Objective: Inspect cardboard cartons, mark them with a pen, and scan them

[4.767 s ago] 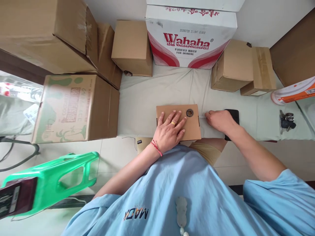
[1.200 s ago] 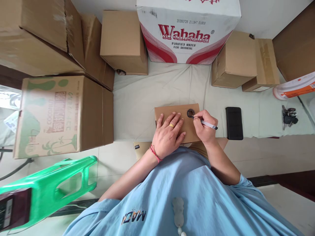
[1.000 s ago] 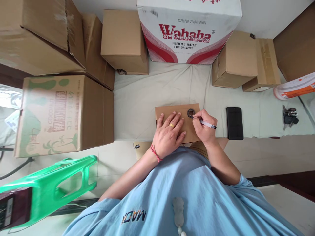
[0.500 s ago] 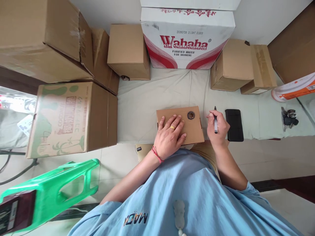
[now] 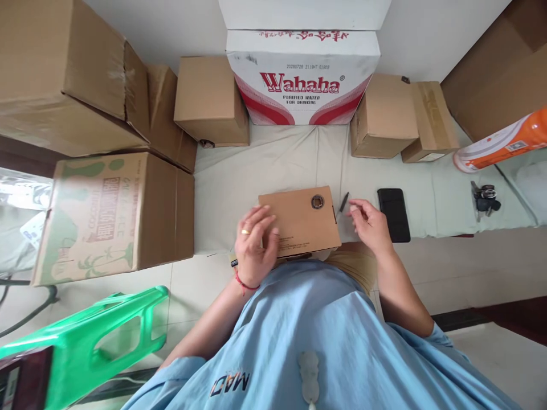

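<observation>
The left hand (image 5: 255, 246), fingers loosely curled, hung over the left end of a small carton (image 5: 301, 219); the right hand (image 5: 371, 225), slack and empty, hung beside a pen (image 5: 343, 202). At the near edge of the table (image 5: 282, 162), the carton looked light and stiff, best held by both ends.

Room: home or small storeroom, can't tell which
Wall (image 5: 419, 34): plain, pale
Table (image 5: 273, 159): cloth-covered, lined with cartons (image 5: 209, 91)
Floor (image 5: 188, 274): pale tiles
Stool (image 5: 77, 330): green plastic

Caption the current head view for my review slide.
Left hand at the edge of a brown rectangular cardboard box; a slim dark pen lies near the right hand.
</observation>
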Motion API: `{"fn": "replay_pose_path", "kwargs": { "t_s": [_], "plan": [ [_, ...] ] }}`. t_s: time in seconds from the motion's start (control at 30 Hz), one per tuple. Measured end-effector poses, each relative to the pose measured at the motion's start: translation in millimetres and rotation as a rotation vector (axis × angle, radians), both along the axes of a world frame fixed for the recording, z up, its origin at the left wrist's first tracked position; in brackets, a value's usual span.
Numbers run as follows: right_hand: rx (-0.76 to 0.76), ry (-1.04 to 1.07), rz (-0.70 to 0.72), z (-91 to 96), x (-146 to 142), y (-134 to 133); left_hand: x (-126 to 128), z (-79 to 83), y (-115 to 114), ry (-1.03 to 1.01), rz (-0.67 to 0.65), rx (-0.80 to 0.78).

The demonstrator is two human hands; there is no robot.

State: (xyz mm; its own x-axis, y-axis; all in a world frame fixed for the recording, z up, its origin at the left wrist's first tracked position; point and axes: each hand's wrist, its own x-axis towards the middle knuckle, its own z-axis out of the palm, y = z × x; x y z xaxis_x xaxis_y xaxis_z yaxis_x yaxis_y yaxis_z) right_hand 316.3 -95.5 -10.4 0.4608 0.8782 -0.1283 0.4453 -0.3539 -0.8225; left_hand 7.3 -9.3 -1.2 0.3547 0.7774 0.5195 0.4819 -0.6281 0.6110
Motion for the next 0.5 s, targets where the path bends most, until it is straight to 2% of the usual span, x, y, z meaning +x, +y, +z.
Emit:
{"fn": "replay_pose_path", "kwargs": {
  "t_s": [0.03,0.1,0.17,0.23,0.33,0.43,0.5],
  "plan": [
    [-0.031,0.152,0.013,1.5,-6,1,-7,-3.5,0,0.001,0.079,-0.063],
    [-0.096,0.403,0.045,2.1,-20,2,-18,-11.4,0,0.016,0.173,-0.286],
    [-0.123,0.566,0.037,1.0,-34,4,-25,-17.1,-2,0.022,0.168,-0.536],
    [-0.120,0.674,0.013,0.7,-44,7,-28,-17.6,-5,-0.005,0.125,-0.692],
    [-0.138,0.783,0.059,5.2,-54,9,-29,-9.5,-9,-0.132,0.113,-0.772],
    [-0.167,0.867,0.120,15.0,-57,10,-30,0.4,-8,-0.245,0.118,-0.771],
    [-0.155,0.893,0.102,22.8,-57,8,-28,3.9,-7,-0.285,0.095,-0.753]
  ]
}}
